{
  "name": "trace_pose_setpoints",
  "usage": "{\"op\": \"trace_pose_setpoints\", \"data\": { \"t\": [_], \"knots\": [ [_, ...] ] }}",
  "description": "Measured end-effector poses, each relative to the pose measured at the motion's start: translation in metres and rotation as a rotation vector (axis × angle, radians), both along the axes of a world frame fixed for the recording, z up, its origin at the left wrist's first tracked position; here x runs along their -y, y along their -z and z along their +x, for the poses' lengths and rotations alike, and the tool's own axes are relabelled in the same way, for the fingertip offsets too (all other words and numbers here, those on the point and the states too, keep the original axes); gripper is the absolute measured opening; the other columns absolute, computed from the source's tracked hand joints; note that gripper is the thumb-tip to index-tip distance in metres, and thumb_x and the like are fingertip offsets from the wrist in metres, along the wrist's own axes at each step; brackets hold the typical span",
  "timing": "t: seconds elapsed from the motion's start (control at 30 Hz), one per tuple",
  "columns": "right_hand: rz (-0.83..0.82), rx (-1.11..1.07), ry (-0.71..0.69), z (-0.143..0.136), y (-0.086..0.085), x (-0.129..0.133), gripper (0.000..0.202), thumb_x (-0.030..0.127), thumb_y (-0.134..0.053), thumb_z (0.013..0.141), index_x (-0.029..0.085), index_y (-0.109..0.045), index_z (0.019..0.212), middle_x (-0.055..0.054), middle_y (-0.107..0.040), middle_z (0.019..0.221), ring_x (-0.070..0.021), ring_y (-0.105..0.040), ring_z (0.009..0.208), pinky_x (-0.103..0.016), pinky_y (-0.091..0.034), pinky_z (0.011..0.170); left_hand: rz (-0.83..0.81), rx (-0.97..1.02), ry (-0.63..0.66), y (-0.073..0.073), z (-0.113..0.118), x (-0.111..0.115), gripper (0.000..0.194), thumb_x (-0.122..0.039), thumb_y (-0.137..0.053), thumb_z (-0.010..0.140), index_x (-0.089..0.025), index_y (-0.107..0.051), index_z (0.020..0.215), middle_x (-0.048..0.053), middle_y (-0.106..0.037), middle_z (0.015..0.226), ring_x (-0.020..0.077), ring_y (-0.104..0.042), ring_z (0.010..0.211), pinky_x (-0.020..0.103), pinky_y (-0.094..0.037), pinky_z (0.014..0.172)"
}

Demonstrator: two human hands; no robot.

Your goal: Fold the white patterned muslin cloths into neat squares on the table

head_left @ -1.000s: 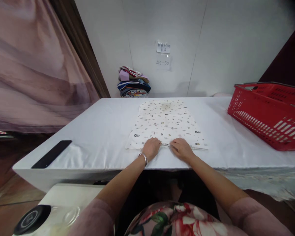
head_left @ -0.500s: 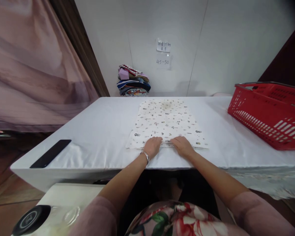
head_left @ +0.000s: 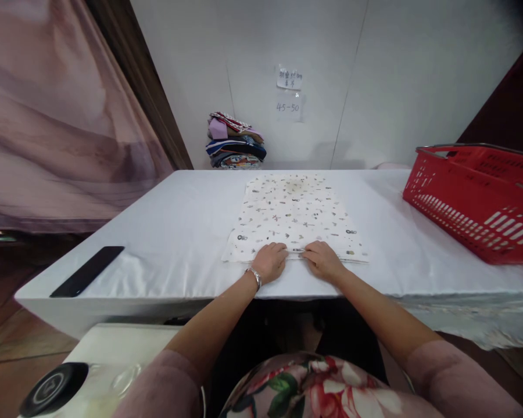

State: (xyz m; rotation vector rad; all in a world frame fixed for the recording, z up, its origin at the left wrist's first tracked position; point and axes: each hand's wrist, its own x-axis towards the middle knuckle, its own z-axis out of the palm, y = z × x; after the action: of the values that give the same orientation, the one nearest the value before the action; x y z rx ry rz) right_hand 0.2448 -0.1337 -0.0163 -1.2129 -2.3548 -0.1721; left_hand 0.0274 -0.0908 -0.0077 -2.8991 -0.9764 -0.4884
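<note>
A white cloth with small printed figures [head_left: 294,215] lies folded and flat on the white-covered table [head_left: 174,232]. At its near edge, left of the middle, my left hand [head_left: 270,262] has its fingers closed on the cloth; a silver bracelet is on that wrist. My right hand [head_left: 323,261] pinches the same edge a little further right, fingers curled. A short stretch of the layered edge shows between the two hands. The fingertips are partly hidden.
A red basket [head_left: 475,203] stands on the table's right side. A black phone [head_left: 87,271] lies near the left corner. Behind the table's far edge is a stack of folded fabrics [head_left: 235,145]. A black-lidded container [head_left: 54,389] is at lower left.
The fingers of both hands have curled in more at the cloth's near edge. The cloth has barely moved, and the whole view has shifted very slightly.
</note>
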Motion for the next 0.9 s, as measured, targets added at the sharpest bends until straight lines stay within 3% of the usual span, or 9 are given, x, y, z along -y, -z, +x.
{"op": "trace_pose_setpoints", "data": {
  "t": [0.13,0.4,0.7,0.9],
  "knots": [
    [-0.011,0.007,0.008,-0.002,-0.004,0.003,0.017,0.018,-0.048,0.082,0.017,-0.065,0.088,-0.008,-0.057,0.087,-0.0184,-0.045,0.084,-0.032,-0.032,0.073,-0.001,0.005,-0.011,-0.001,0.000,0.001,0.018,-0.029,-0.047,0.086,-0.020,-0.061,0.094,0.006,-0.057,0.108,0.0192,-0.051,0.093,0.034,-0.041,0.079],
    [0.004,0.039,0.034,-0.002,-0.005,0.004,0.019,0.022,-0.047,0.086,0.017,-0.064,0.091,-0.008,-0.057,0.087,-0.0184,-0.045,0.084,-0.032,-0.032,0.073,0.055,0.008,-0.033,0.001,0.005,-0.003,0.024,-0.024,-0.037,0.091,-0.017,-0.060,0.090,0.006,-0.060,0.102,0.0177,-0.052,0.089,0.032,-0.040,0.077],
    [0.078,0.011,0.078,0.003,0.010,-0.003,0.024,0.015,-0.042,0.088,0.018,-0.061,0.102,-0.008,-0.062,0.094,-0.0192,-0.050,0.087,-0.032,-0.035,0.073,0.034,-0.007,-0.104,0.001,0.008,-0.005,0.020,-0.020,-0.037,0.090,-0.017,-0.056,0.085,0.005,-0.061,0.082,0.0172,-0.055,0.079,0.031,-0.039,0.071],
    [0.118,-0.002,0.137,0.002,0.010,-0.008,0.029,0.015,-0.037,0.089,0.016,-0.055,0.112,-0.008,-0.063,0.088,-0.0203,-0.051,0.082,-0.033,-0.036,0.072,0.045,-0.024,-0.105,0.001,0.008,-0.007,0.017,-0.014,-0.039,0.088,-0.016,-0.054,0.095,0.005,-0.061,0.083,0.0182,-0.056,0.079,0.032,-0.040,0.071]
  ]
}}
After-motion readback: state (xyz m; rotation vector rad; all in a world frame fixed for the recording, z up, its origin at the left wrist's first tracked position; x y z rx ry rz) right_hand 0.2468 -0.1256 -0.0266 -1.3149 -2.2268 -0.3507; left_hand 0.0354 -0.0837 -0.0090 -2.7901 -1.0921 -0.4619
